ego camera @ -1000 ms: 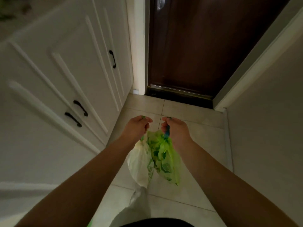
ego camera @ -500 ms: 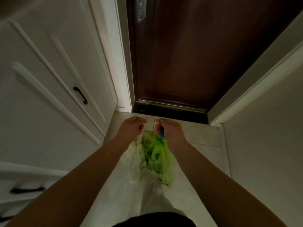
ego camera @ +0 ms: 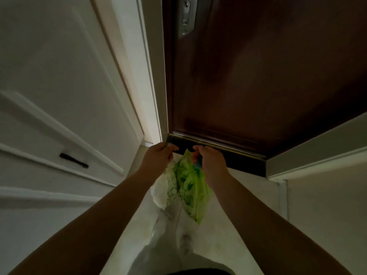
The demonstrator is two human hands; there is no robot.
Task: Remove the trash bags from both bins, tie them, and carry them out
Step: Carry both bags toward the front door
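Hanging at frame centre before the shut door [ego camera: 258,76], the bags [ego camera: 184,185] look light, limp and slippery, best pinched at the gathered necks, where the left hand [ego camera: 156,157] and right hand [ego camera: 210,161] are clamped.

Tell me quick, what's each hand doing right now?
Left hand: closed, holding the pale whitish plastic trash bag.
Right hand: closed, holding the green plastic trash bag.

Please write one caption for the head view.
Both hands hold green trash bags before a closed brown door.
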